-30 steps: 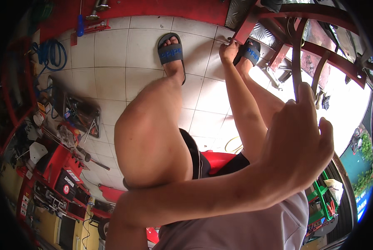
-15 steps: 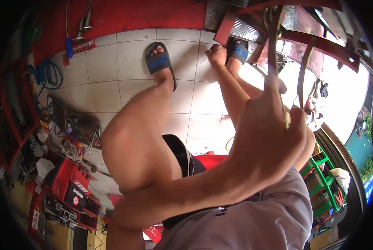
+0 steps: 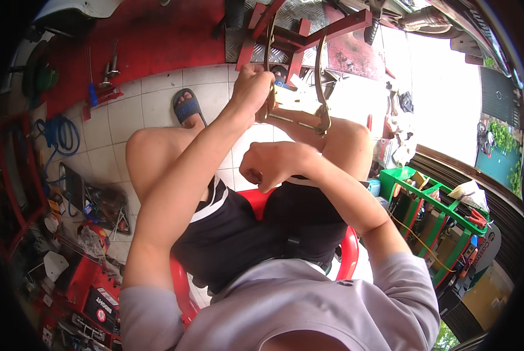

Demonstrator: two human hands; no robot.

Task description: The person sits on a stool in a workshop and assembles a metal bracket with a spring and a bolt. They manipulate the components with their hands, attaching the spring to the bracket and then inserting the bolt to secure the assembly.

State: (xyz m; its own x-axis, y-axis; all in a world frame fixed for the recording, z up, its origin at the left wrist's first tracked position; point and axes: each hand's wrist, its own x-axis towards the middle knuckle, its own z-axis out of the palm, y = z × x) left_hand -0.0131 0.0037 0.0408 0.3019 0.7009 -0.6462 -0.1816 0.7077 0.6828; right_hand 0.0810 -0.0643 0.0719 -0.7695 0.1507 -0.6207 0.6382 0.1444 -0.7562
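Observation:
My left hand (image 3: 254,89) is wrapped round the left side of a brassy metal frame (image 3: 321,71) with two curved arms and a thin rod across their lower ends. The frame's upper ends rest at a red steel stand (image 3: 339,27). Above my lap, apart from the frame, my right hand (image 3: 278,164) is curled closed. Its palm side is turned away, and whether anything is inside cannot be seen.
I sit on a red plastic chair (image 3: 349,253). A green rack (image 3: 449,205) with tools stands at right. On the left are a blue coiled hose (image 3: 61,136), a blue-handled screwdriver (image 3: 92,93) and a red toolbox (image 3: 80,269). Part of a motorcycle (image 3: 428,19) shows upper right.
My right hand has come back from down by my foot to above my lap. My left hand keeps its grip on the frame. The view has drawn back and shifted.

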